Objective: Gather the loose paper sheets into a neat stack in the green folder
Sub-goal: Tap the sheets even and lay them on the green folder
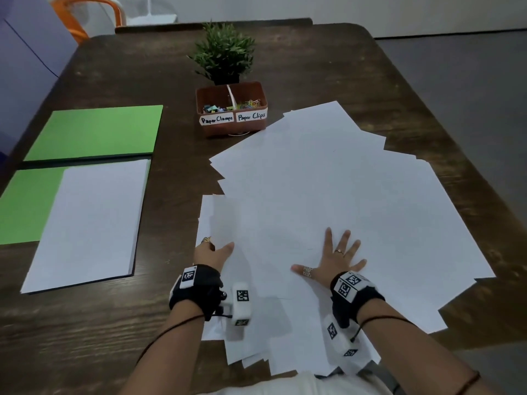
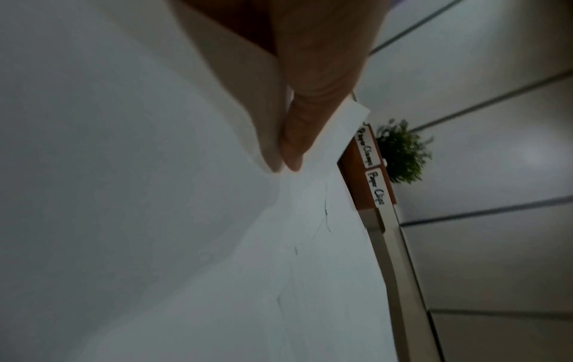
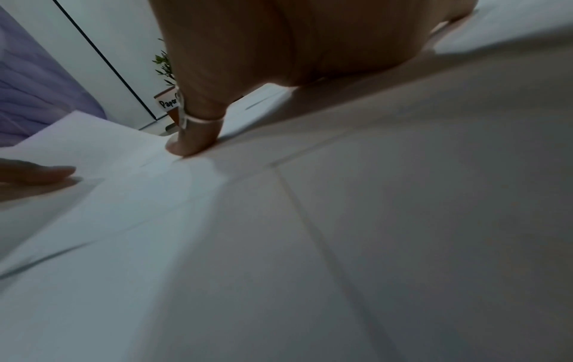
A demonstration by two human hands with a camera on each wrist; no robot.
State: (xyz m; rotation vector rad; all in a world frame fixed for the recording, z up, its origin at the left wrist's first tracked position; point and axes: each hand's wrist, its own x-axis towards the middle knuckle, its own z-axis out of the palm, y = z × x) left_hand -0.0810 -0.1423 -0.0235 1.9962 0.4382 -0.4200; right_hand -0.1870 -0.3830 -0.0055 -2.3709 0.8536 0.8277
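The green folder (image 1: 94, 132) lies open at the table's left, and a neat stack of white sheets (image 1: 85, 220) sits on its near half. Loose white sheets (image 1: 328, 189) fan out over the middle and right of the table. My left hand (image 1: 219, 249) pinches the left edge of one sheet (image 1: 228, 218) and lifts it slightly. In the left wrist view the thumb and a finger (image 2: 288, 156) close on that sheet (image 2: 217, 245). My right hand (image 1: 336, 255) lies flat with spread fingers on the pile, its ringed thumb (image 3: 192, 144) pressing the paper.
A brown box (image 1: 232, 109) labelled Paper Clamps and Paper Clips stands behind the pile, with a small potted plant (image 1: 224, 52) behind it. The dark wooden table (image 1: 313, 67) shows bare at the back. Some sheets overhang the near edge by my body. An orange chair (image 1: 85, 12) stands far left.
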